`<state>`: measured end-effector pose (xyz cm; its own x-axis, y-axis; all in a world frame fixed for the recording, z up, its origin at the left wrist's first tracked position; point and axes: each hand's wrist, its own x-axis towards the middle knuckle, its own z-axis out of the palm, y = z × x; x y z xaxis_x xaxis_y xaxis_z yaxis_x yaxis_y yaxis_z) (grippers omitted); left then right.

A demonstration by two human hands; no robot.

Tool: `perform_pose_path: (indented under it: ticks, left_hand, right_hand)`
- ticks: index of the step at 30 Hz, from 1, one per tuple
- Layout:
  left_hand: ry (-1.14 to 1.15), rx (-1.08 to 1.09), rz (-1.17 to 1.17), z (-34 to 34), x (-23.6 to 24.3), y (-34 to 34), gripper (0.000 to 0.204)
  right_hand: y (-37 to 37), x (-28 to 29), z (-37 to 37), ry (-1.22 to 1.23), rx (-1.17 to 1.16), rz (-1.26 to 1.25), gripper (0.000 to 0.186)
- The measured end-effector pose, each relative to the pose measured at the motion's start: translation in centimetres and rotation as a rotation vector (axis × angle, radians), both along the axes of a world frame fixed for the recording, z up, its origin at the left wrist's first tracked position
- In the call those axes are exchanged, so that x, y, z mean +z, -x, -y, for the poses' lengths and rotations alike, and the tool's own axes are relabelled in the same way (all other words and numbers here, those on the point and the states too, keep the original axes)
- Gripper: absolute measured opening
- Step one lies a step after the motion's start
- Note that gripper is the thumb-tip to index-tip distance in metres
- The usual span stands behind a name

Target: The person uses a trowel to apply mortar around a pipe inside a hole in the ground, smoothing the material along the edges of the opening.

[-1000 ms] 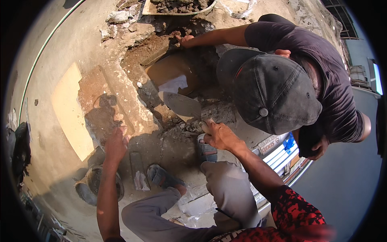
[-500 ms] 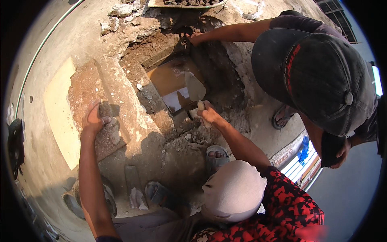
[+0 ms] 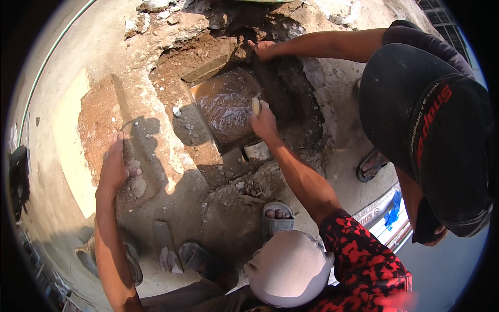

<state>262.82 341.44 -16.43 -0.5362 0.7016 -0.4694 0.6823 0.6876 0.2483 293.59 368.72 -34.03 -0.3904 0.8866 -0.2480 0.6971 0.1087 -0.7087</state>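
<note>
Rests the unclenched left hand [image 3: 114, 164] on a brown, grit-coated rectangular board [image 3: 99, 125]; grasps in the right hand [image 3: 264, 124], nearer the square, muddy-brown pool [image 3: 221, 104], a pale, rounded wooden handle [image 3: 255, 107] with long axis pointing roughly forward, at the pool's right edge; faces, beyond, a co-worker's bare hand [image 3: 264, 50] at crumbly brown soil [image 3: 208, 49].

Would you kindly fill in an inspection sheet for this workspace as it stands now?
Surface: concrete floor, broken open into a hole with muddy water.
Things in use: pale handle, far end hidden; dirt-covered board.
Clutter: rubble; flat grey bar on the floor.
Hands: right hand closed on the handle; left hand over the board, contact unclear.
Cables: pale green line, hose or cable, at left.
Surroundings: capped co-worker, one hand at the hole's far edge.
</note>
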Motion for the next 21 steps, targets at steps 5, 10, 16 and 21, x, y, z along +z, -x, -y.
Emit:
perform_pose_path:
  ticks: [5,10,16,21]
  left_hand:
    - [-0.095,-0.013,-0.025,0.0,0.5,-0.2,0.111]
    - [-0.041,-0.028,-0.066,-0.4,0.1,-0.3,0.112]
    - [-0.048,0.018,-0.017,-0.5,0.4,-0.3,0.110]
    - [-0.049,0.025,-0.018,-0.4,0.4,0.0,0.108]
  right_hand:
    - [4.0,-2.6,-4.0,0.021,-0.146,-0.011,0.057]
    - [7.8,-4.3,-6.5,-0.081,-0.040,0.033,0.063]
    - [12.9,-4.1,-11.0,-0.050,-0.102,0.032,0.053]
    - [15.2,-3.2,-15.0,-0.084,-0.140,0.082,0.049]
